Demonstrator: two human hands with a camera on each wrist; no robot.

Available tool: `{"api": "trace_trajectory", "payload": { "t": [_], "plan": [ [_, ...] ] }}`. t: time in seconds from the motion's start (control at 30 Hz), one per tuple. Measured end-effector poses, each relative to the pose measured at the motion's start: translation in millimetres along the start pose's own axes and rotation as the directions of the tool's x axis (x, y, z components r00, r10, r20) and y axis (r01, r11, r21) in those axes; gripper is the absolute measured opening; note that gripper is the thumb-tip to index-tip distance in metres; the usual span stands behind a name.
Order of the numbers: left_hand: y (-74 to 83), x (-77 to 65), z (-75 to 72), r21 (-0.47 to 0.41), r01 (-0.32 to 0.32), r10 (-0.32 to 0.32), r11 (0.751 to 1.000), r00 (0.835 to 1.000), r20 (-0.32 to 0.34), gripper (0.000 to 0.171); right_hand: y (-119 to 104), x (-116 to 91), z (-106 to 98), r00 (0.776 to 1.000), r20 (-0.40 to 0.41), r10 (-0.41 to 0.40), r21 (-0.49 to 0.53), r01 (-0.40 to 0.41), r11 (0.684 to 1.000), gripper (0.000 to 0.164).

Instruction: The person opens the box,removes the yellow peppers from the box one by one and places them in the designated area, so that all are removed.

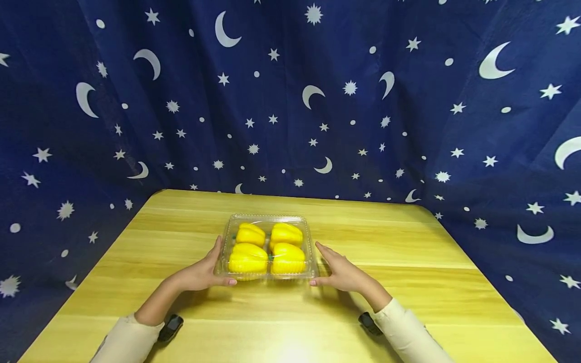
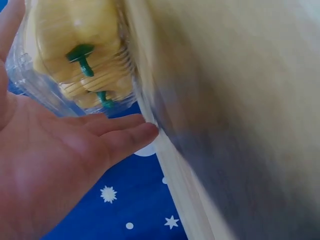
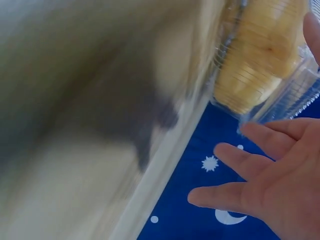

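A clear plastic clamshell box with its lid down contains several yellow bell peppers. Green stems show through the plastic in the left wrist view. My left hand is at the box's left side, fingers extended along it and thumb by the front edge. On the opposite side, my right hand has its fingers straight and spread, thumb near the front right corner. Whether the right fingertips touch the plastic is hard to tell. The box is at or just above the tabletop; its underside is hidden.
A wooden table with light grain lies under the box and both forearms. Behind and beside it hangs a dark blue curtain with white moons and stars. A black wrist device is on the left wrist, another on the right.
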State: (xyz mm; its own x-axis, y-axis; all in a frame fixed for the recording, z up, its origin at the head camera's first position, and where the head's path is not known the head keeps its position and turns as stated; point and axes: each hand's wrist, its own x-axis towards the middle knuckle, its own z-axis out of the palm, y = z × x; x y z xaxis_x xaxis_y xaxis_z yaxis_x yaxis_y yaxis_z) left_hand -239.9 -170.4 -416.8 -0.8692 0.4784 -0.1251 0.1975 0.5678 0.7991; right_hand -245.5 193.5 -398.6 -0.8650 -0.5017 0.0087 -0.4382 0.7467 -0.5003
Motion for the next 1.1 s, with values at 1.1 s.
{"api": "trace_trajectory", "payload": {
  "t": [1.1],
  "plan": [
    [-8.3, 3.5, -2.1, -0.052, -0.002, 0.002, 0.999, 1.000, -0.003, 0.114, 7.0, 5.3, 8.1, 0.993, 0.093, -0.075, 0.161, 0.060, 0.985, 0.076]
  ]
}}
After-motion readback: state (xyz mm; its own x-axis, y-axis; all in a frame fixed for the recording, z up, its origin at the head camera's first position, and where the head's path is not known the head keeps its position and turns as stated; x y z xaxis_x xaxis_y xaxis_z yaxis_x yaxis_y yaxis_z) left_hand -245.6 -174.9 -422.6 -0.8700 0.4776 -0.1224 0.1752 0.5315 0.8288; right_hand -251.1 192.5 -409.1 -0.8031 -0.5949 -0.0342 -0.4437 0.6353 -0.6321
